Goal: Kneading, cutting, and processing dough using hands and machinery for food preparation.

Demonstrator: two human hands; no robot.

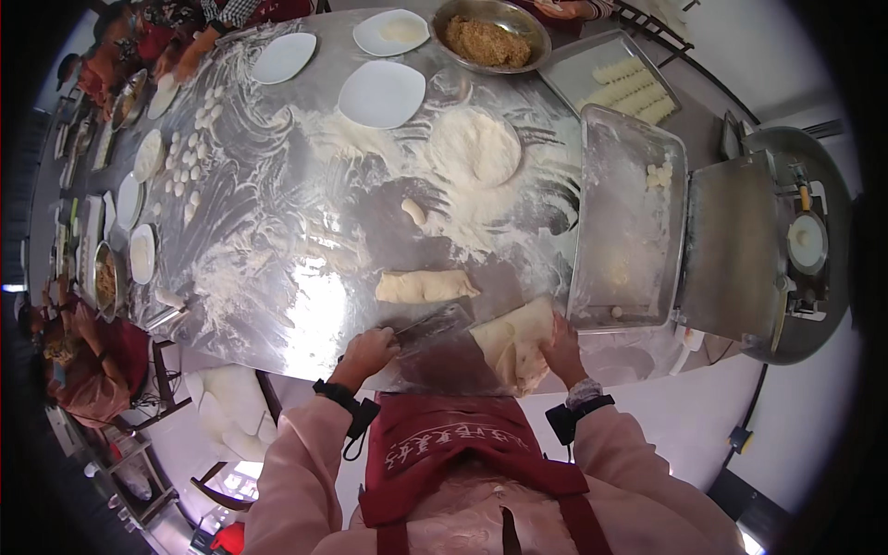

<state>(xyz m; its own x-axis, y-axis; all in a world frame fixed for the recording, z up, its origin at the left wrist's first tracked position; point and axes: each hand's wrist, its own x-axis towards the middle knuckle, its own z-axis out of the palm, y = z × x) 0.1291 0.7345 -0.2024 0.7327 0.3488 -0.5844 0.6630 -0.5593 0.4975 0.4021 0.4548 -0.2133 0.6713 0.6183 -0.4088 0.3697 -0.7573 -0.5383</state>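
My left hand (pixel 366 355) is closed around the handle of a broad-bladed knife (pixel 437 320), whose flat blade reaches right over the steel tabletop. On a large slab of pale dough (pixel 510 341) near the front edge rests my right hand (pixel 563 350), fingers along its right side. The slab is folded and uneven at the near end. Just beyond the blade lies a thick log of dough (pixel 424 286). Farther off sits a small dough piece (pixel 413 211). A round heap of flour (pixel 479 146) lies beyond that.
To the right stand a floured metal tray (pixel 628 257) holding a few dough balls, and a scale (pixel 807 239). White plates (pixel 382 94) and a steel bowl of filling (pixel 490 38) stand at the back. Rows of dumplings (pixel 628 90) fill another tray. Co-workers (pixel 97 361) are at left.
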